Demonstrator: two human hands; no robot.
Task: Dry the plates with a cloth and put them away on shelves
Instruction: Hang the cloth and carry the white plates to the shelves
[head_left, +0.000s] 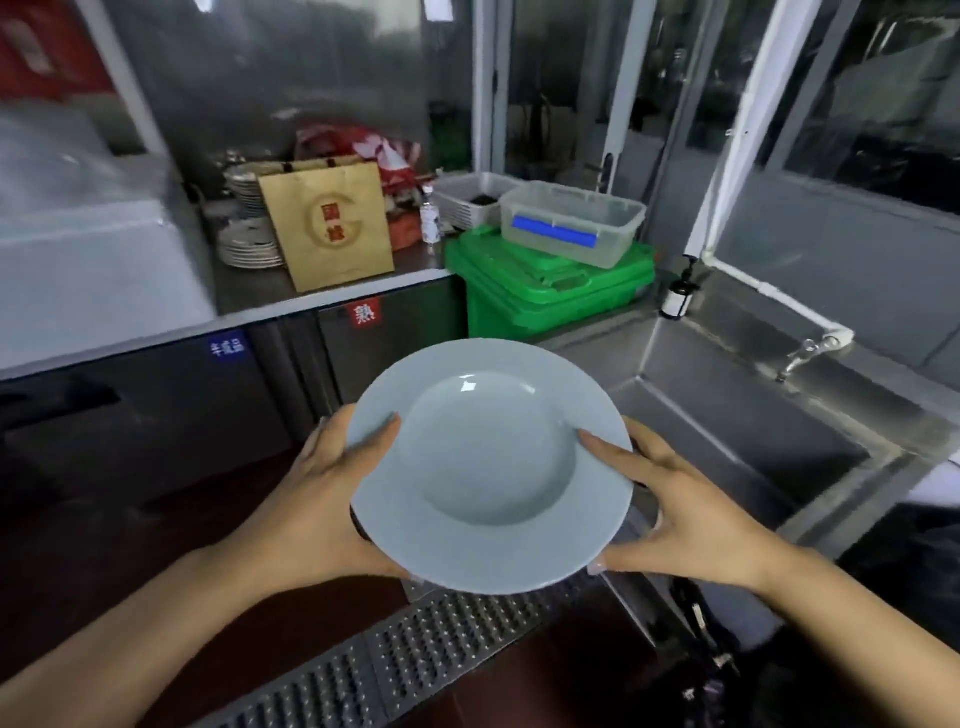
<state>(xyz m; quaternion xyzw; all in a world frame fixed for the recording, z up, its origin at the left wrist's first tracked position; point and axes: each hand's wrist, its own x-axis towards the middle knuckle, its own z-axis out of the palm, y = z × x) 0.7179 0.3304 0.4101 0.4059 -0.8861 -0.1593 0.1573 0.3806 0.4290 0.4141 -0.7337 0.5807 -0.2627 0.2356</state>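
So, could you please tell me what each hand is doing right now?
Left hand: grips the plate by its rim.
Right hand: grips the opposite rim.

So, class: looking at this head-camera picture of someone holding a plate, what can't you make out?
- Underside of the pale blue plate: faces away from the head view.
- Left hand and right hand fingers: hidden beneath the plate.
- Drying cloth, shelves: none visible.
- Stacked plates: partly behind the gold paper bag.

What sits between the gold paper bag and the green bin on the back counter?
In the head view, a small clear bottle with a white label stands between the gold paper bag and the green bin, with red packaging behind it.
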